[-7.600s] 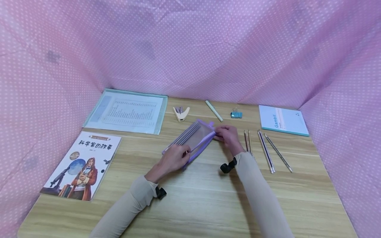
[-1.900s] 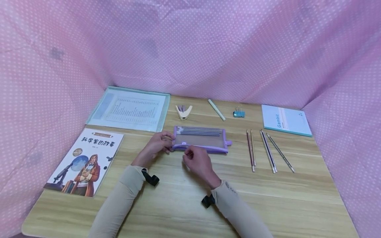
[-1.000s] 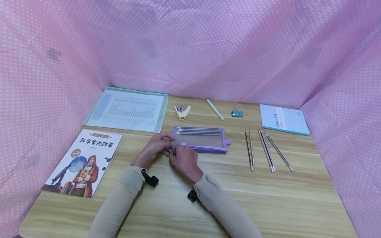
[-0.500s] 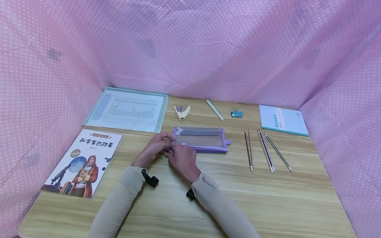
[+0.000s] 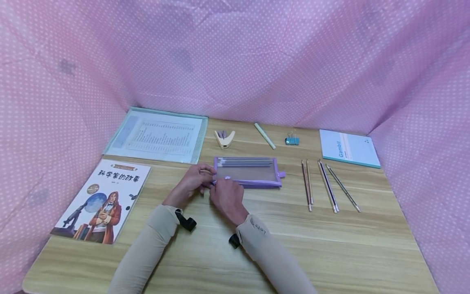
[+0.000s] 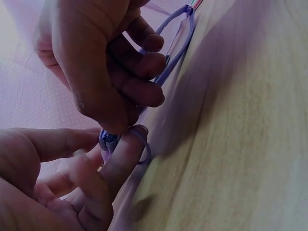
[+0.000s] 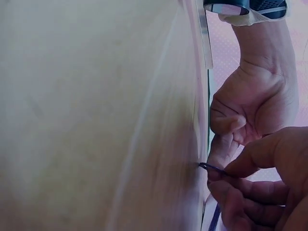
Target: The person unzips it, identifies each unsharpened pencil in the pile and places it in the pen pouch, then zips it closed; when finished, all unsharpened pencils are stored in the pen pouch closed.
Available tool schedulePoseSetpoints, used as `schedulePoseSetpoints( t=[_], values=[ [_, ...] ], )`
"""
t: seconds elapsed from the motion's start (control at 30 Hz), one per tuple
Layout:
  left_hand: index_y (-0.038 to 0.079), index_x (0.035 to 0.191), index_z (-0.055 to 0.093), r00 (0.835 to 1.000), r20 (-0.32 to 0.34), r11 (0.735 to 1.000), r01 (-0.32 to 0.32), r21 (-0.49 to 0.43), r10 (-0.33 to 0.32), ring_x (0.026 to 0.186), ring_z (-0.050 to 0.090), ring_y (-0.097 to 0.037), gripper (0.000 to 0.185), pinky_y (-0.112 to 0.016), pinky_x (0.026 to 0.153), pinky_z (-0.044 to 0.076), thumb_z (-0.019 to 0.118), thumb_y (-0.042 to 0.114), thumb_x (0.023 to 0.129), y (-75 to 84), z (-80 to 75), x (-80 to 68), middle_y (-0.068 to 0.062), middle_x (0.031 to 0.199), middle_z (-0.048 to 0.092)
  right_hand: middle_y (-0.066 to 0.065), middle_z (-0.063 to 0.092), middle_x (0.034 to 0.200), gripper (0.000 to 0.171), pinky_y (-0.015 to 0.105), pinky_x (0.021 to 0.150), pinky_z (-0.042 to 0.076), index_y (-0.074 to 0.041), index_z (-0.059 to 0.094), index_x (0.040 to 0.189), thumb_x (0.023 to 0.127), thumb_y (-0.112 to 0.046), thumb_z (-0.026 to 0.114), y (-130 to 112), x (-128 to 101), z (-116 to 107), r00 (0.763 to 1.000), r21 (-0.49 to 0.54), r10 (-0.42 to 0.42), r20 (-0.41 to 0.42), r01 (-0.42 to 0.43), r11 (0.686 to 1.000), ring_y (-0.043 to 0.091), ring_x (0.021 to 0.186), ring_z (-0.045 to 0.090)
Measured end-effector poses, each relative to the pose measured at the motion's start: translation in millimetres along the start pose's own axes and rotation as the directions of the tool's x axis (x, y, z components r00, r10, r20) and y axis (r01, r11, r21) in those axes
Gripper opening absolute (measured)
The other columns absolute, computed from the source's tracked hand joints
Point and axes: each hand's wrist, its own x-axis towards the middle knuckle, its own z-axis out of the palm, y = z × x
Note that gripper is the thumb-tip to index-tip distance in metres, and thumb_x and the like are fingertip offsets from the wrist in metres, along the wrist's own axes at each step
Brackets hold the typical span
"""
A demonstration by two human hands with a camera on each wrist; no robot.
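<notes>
A purple-edged mesh pencil case lies level in front of me, with several pencils inside along its far side. My left hand holds the case's near left corner, pinching it between thumb and finger in the left wrist view. Close against it, my right hand pinches at the same corner with curled fingers. A thin dark cord loop shows by its fingertips in the right wrist view. Beyond the right hand, the purple edges stand apart in the left wrist view. The zip slider is hidden by fingers.
Several loose pencils lie right of the case. Behind it are a cream stapler, a pale green pen and a teal binder clip. A notebook, a document folder and a picture book lie at the sides.
The case has turned from slanted to level. My left hand shifted to its left end; my right hand moved from the right end along the near edge to the left corner, then stayed nearly still.
</notes>
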Motion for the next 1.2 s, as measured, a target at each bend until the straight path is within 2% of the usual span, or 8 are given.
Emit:
schedulePoseSetpoints(
  t=[0.3,0.5,0.63,0.77,0.9,1.07,1.2],
  values=[
    [-0.007,0.112,0.058,1.000,-0.010,1.000,-0.015,-0.023,0.015,0.053,0.061,-0.006,0.024,-0.020,0.040,0.038,0.064,0.000,0.090,-1.6,-0.8,1.6,0.003,0.068,0.070,-0.001,0.052,0.057,0.051,0.027,0.042,0.032,-0.017,0.056,0.055,0.092,-0.052,0.064,8.2,0.9,1.0,0.999,0.107,-0.007,-0.049,0.013,0.994,0.015,0.049,0.048],
    [-0.006,0.115,0.056,1.000,0.020,0.998,-0.003,-0.059,0.004,0.056,0.068,-0.010,0.023,-0.020,0.043,0.044,0.061,0.000,0.093,-2.1,-1.3,1.9,0.000,0.068,0.072,-0.001,0.054,0.059,0.033,0.027,0.044,0.034,-0.017,0.067,0.063,0.092,-0.033,0.065,14.1,1.7,1.2,1.000,0.171,-0.017,-0.001,0.017,0.985,0.014,0.051,0.050],
    [-0.006,0.116,0.055,1.000,0.031,0.998,0.008,-0.066,-0.006,0.058,0.068,-0.010,0.024,-0.021,0.044,0.046,0.061,0.001,0.094,-0.5,-0.8,1.1,-0.001,0.068,0.072,-0.001,0.056,0.063,0.024,0.027,0.045,0.036,-0.017,0.070,0.064,0.087,-0.023,0.065,17.6,1.9,2.6,0.999,0.165,-0.033,0.006,0.032,0.986,0.015,0.054,0.052],
    [-0.006,0.118,0.054,0.999,0.030,0.998,0.020,-0.067,-0.018,0.058,0.068,-0.011,0.026,-0.021,0.045,0.047,0.061,0.000,0.094,0.8,-0.4,0.8,-0.002,0.068,0.072,-0.001,0.056,0.064,0.026,0.028,0.045,0.036,-0.018,0.067,0.060,0.085,-0.020,0.065,19.6,1.6,3.4,0.999,0.155,-0.050,-0.006,0.050,0.987,0.016,0.055,0.052],
    [-0.006,0.119,0.055,0.999,0.021,0.998,0.026,-0.063,-0.025,0.059,0.068,-0.012,0.027,-0.021,0.046,0.048,0.061,0.000,0.093,0.7,-0.4,1.4,-0.003,0.067,0.072,-0.001,0.056,0.063,0.022,0.029,0.045,0.037,-0.019,0.069,0.062,0.084,-0.018,0.066,20.4,2.3,4.2,0.997,0.165,-0.075,-0.021,0.078,0.983,0.015,0.054,0.052],
    [-0.008,0.116,0.056,1.000,0.017,0.998,0.006,-0.067,-0.005,0.058,0.067,-0.012,0.024,-0.021,0.047,0.049,0.061,-0.001,0.093,-0.7,-0.9,2.6,-0.002,0.067,0.070,-0.001,0.056,0.063,0.017,0.028,0.046,0.037,-0.017,0.071,0.068,0.084,-0.017,0.065,19.9,2.2,4.3,0.997,0.176,-0.076,-0.009,0.076,0.981,0.015,0.056,0.052],
    [-0.011,0.116,0.055,1.000,0.016,0.997,-0.012,-0.070,0.014,0.057,0.065,-0.011,0.026,-0.021,0.048,0.050,0.061,-0.003,0.092,-2.2,-1.0,4.1,-0.002,0.069,0.069,-0.003,0.052,0.063,0.016,0.027,0.047,0.036,-0.015,0.065,0.066,0.082,-0.016,0.064,19.9,1.4,3.2,0.998,0.192,-0.063,0.008,0.060,0.980,0.014,0.057,0.050]
  ],
)
